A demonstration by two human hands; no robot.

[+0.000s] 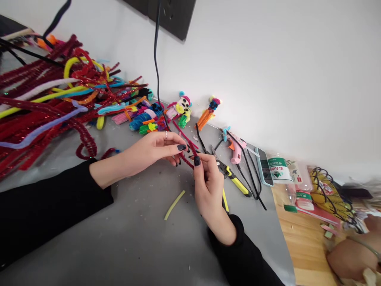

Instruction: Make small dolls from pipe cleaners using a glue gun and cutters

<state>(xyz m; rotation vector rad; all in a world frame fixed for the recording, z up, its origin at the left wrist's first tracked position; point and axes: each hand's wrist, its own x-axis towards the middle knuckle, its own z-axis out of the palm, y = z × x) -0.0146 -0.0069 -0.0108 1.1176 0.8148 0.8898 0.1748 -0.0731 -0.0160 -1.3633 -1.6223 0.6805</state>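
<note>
My left hand [162, 147] pinches one part of a dark red pipe cleaner [192, 149] between thumb and fingers. The same pipe cleaner is gripped by my right hand [208, 178], its thumb and index finger pressed together. It bends between the two hands, one end pointing up. On the grey mat below lies a short pale yellow pipe cleaner piece [174, 205]. Beside my right hand rest pliers with yellow and black handles [238, 182], partly hidden by the hand. Just beyond my fingers is a thin magenta strip [184, 134].
At the left a big pile of pipe cleaners [44, 115] spreads out. Several small pipe cleaner figures [205, 115] stand or lie along the wall. A pink glue gun [237, 151], phone [264, 167] and bottles [278, 171] are at right. A black cable [156, 59] hangs down. Another person's arm [354, 254] shows lower right.
</note>
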